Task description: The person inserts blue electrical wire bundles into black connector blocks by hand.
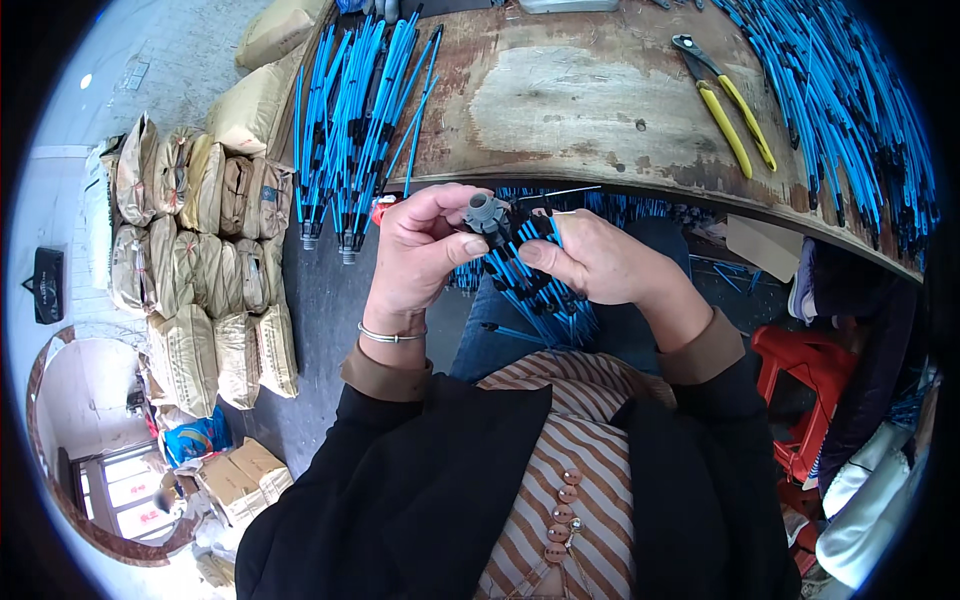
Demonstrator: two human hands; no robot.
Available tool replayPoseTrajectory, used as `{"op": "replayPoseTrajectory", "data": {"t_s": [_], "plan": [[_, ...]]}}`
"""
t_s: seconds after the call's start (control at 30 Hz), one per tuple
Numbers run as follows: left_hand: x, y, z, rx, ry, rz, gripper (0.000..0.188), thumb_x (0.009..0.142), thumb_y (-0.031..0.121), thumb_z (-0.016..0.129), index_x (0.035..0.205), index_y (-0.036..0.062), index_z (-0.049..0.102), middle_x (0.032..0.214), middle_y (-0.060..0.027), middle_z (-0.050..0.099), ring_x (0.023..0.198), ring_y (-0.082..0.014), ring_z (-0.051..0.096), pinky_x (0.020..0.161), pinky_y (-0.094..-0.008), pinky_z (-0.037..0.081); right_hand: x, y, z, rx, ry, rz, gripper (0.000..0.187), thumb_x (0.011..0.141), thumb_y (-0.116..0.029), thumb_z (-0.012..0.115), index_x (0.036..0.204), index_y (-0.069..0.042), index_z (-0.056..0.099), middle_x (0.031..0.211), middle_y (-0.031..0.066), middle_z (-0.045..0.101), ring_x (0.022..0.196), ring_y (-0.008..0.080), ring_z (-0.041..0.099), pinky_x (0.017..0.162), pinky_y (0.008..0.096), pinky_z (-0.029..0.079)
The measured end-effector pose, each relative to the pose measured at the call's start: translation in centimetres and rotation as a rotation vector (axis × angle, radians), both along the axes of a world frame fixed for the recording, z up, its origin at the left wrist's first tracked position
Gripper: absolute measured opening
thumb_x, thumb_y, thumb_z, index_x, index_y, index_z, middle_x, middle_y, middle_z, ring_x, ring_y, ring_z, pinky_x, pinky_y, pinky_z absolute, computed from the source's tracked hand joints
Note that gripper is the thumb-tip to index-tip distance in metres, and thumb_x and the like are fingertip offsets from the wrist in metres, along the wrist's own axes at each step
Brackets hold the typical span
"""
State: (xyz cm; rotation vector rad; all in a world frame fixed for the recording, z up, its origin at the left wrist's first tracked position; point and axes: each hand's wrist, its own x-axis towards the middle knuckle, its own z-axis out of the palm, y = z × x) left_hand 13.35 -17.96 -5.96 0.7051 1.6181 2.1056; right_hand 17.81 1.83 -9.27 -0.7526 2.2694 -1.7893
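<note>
The blue-and-black bundle of slim plastic rods (522, 268) is at twelve o'clock from the brown-and-white striped shirt (590, 460), the left hand (422, 240) grasping around its grey cylindrical collar (485, 212) and the right hand (600, 258) gripping its rods, apparently to steady the collar end.

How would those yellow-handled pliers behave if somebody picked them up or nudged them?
The pliers likely feel heavy for their size, since the head looks metal. Their spread handles might swing about the joint when lifted. Lying flat on the wooden table, they would probably slide rather than roll.
</note>
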Motion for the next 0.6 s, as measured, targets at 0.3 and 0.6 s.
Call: {"op": "replayPoseTrajectory", "data": {"t_s": [0.3, 0.6], "plan": [[-0.1, -0.1, -0.1, 0.051, 0.061, -0.053, 0.038, 0.070, 0.004, 0.073, 0.103, -0.0050, 0.058, 0.095, -0.0098, 0.062, 0.087, -0.0146, 0.060, 0.078, -0.0255, 0.048, 0.0, -0.5, -1.0, -0.046, 0.048, -0.024, 0.045, 0.090, -0.039, 0.047, 0.092, 0.006, 0.047, 0.056, 0.0168, 0.048, 0.050, 0.0314, 0.049, 0.050, 0.0373, 0.039], [-0.4, -1.3, -0.1, -0.021, 0.265, -0.052, 0.036, 0.069, 0.007, 0.074, 0.101, -0.0034, 0.061, 0.092, -0.0086, 0.061, 0.082, -0.0131, 0.059, 0.072, -0.0234, 0.047, -0.2, -1.0, 0.0, -0.039, 0.029, 0.062, 0.048, 0.089, -0.040, 0.049, 0.097, 0.008, 0.045, 0.053, 0.0169, 0.048, 0.048, 0.0314, 0.049, 0.048, 0.0370, 0.039]]}}
